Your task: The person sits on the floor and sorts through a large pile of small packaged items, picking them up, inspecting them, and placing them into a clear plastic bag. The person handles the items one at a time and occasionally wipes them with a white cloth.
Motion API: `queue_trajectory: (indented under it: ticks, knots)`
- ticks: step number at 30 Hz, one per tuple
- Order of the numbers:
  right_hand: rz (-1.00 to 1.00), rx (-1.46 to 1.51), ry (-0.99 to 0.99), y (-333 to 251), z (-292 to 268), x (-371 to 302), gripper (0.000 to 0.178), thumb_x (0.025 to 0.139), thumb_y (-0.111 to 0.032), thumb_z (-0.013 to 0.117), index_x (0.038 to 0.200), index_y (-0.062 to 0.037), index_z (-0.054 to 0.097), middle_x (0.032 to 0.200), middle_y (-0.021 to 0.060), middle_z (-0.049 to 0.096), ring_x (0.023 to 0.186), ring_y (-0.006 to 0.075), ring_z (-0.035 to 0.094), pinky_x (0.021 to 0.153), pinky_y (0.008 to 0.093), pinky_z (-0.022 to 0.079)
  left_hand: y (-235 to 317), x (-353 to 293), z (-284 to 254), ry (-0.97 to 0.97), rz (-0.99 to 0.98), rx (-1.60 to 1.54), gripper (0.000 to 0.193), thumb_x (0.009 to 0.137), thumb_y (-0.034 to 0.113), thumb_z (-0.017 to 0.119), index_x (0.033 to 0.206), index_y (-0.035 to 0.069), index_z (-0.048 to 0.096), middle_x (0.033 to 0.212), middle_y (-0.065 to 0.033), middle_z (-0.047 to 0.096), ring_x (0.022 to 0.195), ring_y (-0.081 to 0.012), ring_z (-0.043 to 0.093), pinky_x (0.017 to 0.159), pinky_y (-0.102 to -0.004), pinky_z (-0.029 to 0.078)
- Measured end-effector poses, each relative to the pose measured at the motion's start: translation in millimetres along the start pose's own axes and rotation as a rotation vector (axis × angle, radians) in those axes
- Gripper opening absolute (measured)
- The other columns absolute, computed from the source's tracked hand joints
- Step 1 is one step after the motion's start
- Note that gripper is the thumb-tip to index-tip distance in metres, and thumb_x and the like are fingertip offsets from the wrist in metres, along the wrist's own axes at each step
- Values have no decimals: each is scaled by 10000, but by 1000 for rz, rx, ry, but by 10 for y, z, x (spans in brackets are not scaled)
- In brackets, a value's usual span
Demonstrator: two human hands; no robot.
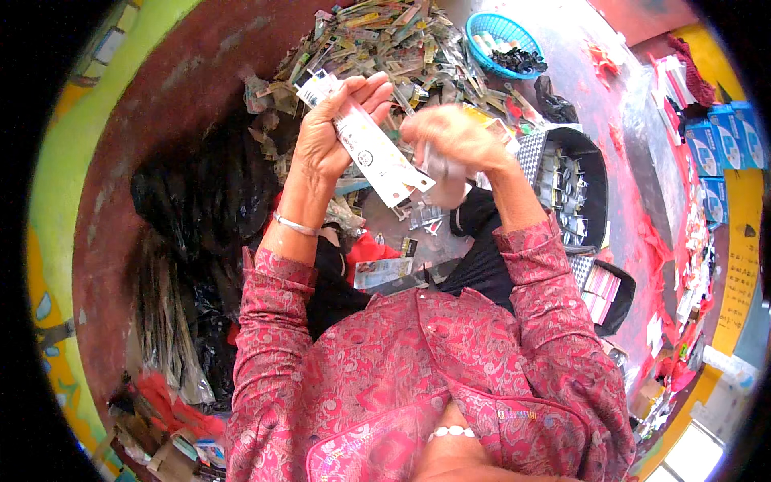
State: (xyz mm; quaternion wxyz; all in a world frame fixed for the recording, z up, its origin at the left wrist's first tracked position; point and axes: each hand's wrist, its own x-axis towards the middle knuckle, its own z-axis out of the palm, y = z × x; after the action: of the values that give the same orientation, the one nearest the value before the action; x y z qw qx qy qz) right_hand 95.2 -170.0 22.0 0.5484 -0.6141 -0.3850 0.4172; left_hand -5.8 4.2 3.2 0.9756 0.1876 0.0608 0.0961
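Observation:
My left hand (328, 132) grips a small stack of long white printed cards (373, 157) between thumb and palm, its fingers curled upward. The stack slants down to the right, and small holes show at its lower end. Close to that end is my right hand (462, 140), smeared by motion, so I cannot make out its fingers or anything in them. Beyond both hands rises a large heap of flat clear packets (385, 48) with printed cards.
A blue basket (502, 16) holds rolls and black pieces. At right stand a checked box (598, 193) of small packed items and a smaller box (630, 301) with pink-and-white packs. Black plastic bags (201, 185) lie at left, blue boxes (727, 132) far right.

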Motion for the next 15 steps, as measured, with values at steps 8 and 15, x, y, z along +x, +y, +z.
queue_trajectory:
  ticks: [8, 15]
  knots:
    - [-418, -431, 431, -72, 544, 226, 182, 768, -217, 599, 768, -41, 556, 756, 100, 584, 689, 197, 565, 638, 307, 436, -230, 154, -15, 85, 5, 136, 273, 850, 221, 515, 979, -15, 562, 1137, -162, 537, 1047, -248, 515, 919, -395, 393]
    - [-1, -565, 468, 77, 40, 80, 417, 749, -401, 587, 637, 1, 575, 601, 136, 560, 550, 218, 541, 557, 343, 425, 452, 120, -233, 200, 218, 257, 167, 791, 153, 598, 882, 14, 594, 939, -141, 616, 924, -255, 576, 900, -433, 411]
